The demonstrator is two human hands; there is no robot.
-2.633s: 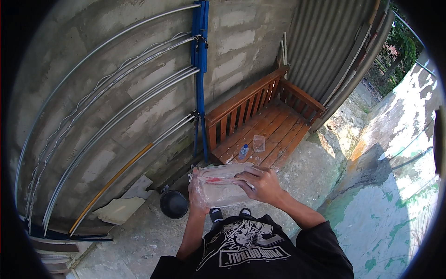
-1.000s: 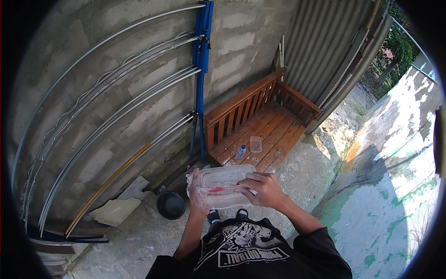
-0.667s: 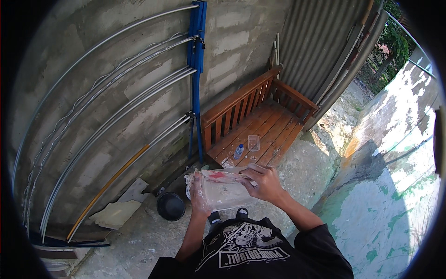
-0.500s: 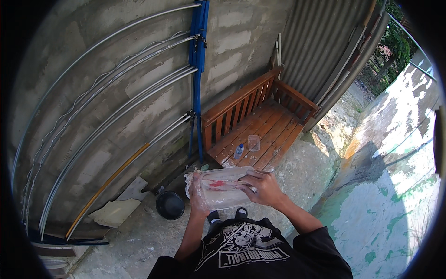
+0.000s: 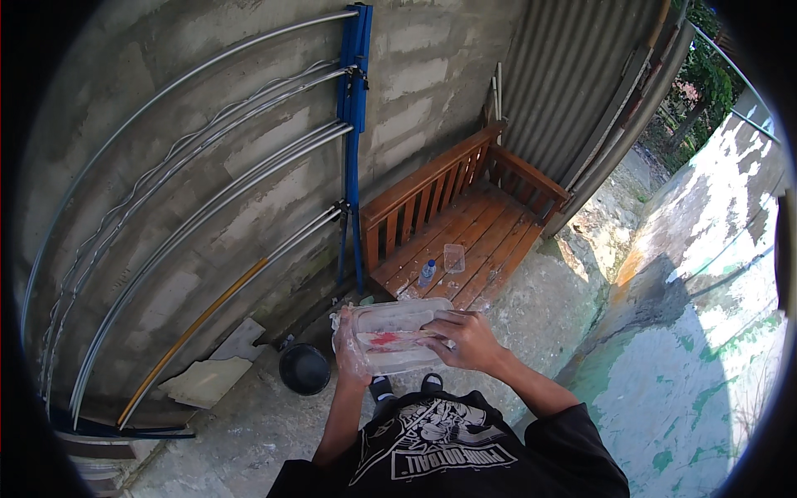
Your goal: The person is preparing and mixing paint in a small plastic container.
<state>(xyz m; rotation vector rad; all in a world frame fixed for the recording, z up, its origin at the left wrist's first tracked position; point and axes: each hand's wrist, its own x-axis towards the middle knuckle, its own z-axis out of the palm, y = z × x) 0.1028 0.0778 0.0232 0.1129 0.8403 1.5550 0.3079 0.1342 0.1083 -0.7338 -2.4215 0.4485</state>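
Note:
My left hand (image 5: 351,349) is closed on the left end of a translucent plastic tray (image 5: 398,312), coated in whitish residue and held at waist height. My right hand (image 5: 455,336) reaches over the tray's right part, fingers pinched on a pale strip with a red patch (image 5: 384,339) that lies across the tray; how far the strip extends under the fingers is unclear. Whitish smears mark the left hand. Beyond the tray, a small plastic bottle with a blue cap (image 5: 428,274) and a small clear container (image 5: 454,258) stand on a wooden bench (image 5: 490,249).
A black bucket (image 5: 305,368) is on the concrete floor left of my feet, near broken pale boards (image 5: 204,380). Metal pipes on a blue rack (image 5: 354,158) line the block wall. A corrugated sheet (image 5: 564,83) is behind the bench; a sloped painted surface (image 5: 672,357) is at right.
The red-patched strip and my right fingers have shifted slightly up and down across the tray between frames. My left hand keeps its hold on the tray's end.

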